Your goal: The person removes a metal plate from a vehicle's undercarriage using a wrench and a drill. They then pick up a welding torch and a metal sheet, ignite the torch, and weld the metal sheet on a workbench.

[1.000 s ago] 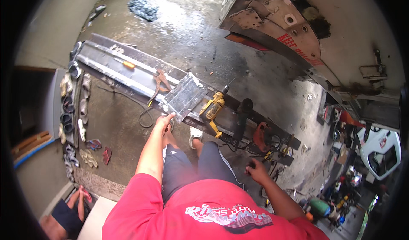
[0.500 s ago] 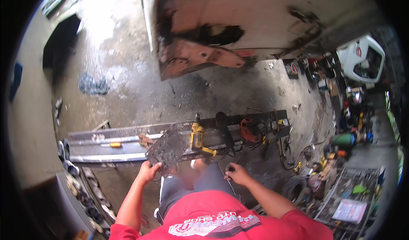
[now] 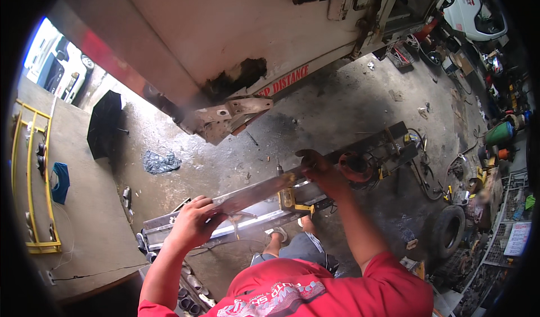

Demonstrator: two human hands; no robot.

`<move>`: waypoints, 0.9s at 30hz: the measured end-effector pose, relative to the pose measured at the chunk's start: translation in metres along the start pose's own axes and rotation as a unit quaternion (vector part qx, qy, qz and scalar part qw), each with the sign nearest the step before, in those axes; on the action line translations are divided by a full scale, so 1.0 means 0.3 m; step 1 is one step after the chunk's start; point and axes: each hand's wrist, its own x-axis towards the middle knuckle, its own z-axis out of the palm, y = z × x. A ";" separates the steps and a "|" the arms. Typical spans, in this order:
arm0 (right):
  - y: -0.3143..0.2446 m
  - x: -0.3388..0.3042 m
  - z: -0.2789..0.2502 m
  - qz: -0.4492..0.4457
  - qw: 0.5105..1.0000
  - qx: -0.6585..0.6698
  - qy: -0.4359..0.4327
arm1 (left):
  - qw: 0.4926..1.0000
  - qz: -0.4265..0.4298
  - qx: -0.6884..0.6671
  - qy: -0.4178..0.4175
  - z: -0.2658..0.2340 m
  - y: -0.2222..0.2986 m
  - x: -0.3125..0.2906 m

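Note:
A flat, dirty metal plate (image 3: 256, 193) is raised over the long metal bench and seen nearly edge-on. My left hand (image 3: 196, 222) grips its left end, the thumb below and the fingers over the top. At the plate's right end, my right hand (image 3: 323, 173) is closed around the edge; its fingers are dark and partly blurred. Just under the plate, a yellow power drill (image 3: 287, 198) lies on the bench (image 3: 225, 234), its bit pointing away from me. An orange power tool (image 3: 355, 166) rests beyond my right hand on the same bench.
Ahead hangs a white vehicle body (image 3: 185, 30) with a rusted hole and a bent metal bracket (image 3: 225, 117) at its lower corner. A black umbrella (image 3: 106, 124) and crumpled blue plastic (image 3: 160, 162) lie left. A tyre (image 3: 449, 231), cables and a wire rack stand right.
Both hands have risen and moved forward. The plate has been lifted off the bench and tipped nearly on edge, and my right hand has come to its right end. The view has shifted.

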 end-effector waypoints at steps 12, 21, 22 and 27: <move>-0.412 0.106 -0.461 -0.283 0.902 0.299 0.126 | 0.946 0.116 0.095 0.287 -0.098 0.268 0.729; -0.522 0.446 -0.544 -0.374 0.898 0.089 0.214 | 0.955 -0.020 0.148 0.257 -0.156 0.122 0.846; -0.520 0.478 -0.534 -0.348 0.908 0.075 0.223 | 0.959 -0.043 0.156 0.232 -0.151 0.090 0.794; -0.418 0.647 -0.475 -0.306 0.931 0.015 0.197 | 0.968 -0.128 0.156 0.150 -0.102 0.037 0.617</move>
